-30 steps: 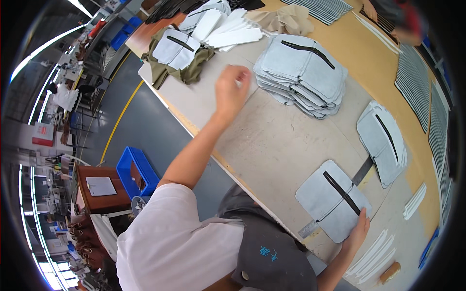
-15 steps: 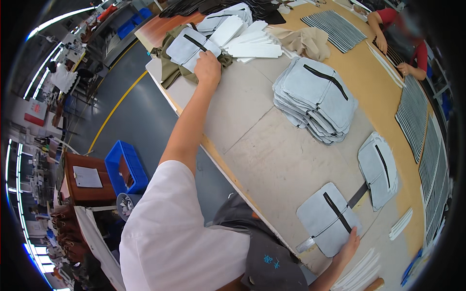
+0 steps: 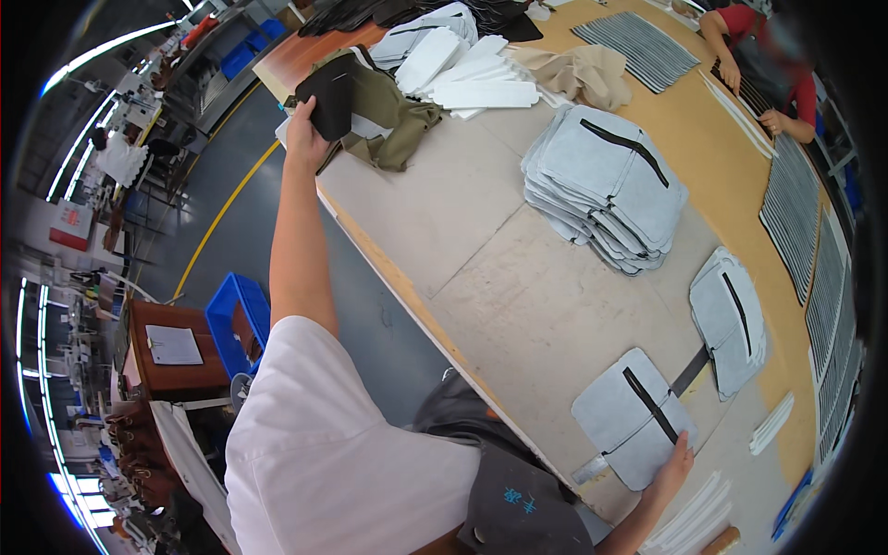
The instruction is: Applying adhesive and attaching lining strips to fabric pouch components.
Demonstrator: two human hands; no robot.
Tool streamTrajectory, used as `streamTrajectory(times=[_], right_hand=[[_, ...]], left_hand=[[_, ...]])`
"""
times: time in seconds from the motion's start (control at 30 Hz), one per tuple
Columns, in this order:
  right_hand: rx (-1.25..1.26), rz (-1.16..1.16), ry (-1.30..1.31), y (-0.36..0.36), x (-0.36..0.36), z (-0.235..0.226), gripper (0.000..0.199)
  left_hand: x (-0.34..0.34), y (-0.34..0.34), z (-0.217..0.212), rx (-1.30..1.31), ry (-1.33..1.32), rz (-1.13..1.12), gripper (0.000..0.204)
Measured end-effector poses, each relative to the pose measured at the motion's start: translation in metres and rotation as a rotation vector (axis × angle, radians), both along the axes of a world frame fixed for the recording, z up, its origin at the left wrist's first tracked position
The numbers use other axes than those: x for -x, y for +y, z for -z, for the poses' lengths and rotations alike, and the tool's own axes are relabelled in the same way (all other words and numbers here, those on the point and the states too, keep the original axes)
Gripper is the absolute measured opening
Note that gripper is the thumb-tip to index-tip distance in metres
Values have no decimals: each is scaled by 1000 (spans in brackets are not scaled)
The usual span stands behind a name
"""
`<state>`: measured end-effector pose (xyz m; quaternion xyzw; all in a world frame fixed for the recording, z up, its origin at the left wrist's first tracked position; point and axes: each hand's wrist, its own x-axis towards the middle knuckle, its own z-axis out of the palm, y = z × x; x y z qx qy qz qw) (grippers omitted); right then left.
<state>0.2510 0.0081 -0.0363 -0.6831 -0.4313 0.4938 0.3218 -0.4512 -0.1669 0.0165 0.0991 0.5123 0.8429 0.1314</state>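
Observation:
My left hand (image 3: 305, 139), at the far left of the table, is closed on the edge of a black flat piece (image 3: 335, 104). That piece is lifted over an olive-green cloth (image 3: 402, 116), and a bit of light grey shows beside it. My right hand (image 3: 670, 472) grips the near right edge of a light grey panel (image 3: 606, 407) with a black strip across it, lying flat. A dark strip (image 3: 689, 372) runs from this panel to a small pile of similar panels (image 3: 726, 319). A taller stack of such panels (image 3: 592, 171) stands further back.
White strips (image 3: 486, 92) lie heaped beside the cloth, next to crumpled beige material (image 3: 583, 76). Striped dark sheets (image 3: 638, 54) line the far right, where a co-worker's hands (image 3: 772, 120) are busy. The table edge (image 3: 407, 277) runs diagonally. A blue crate (image 3: 222, 314) sits at left.
My left hand has moved left from the light grey panel on the olive cloth and now holds up a black piece. More of the cloth shows. My right hand stays at its panel.

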Motion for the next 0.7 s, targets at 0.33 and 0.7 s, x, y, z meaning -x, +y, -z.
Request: streamTrajectory(times=[0.33,0.7], right_hand=[[-8,48,11,-2,2,1,44],[4,-18,6,0,-1,-2,52]], left_hand=[[30,-42,35,-241,-61,19,36],[-5,-32,1,-251,-31,40,36]])
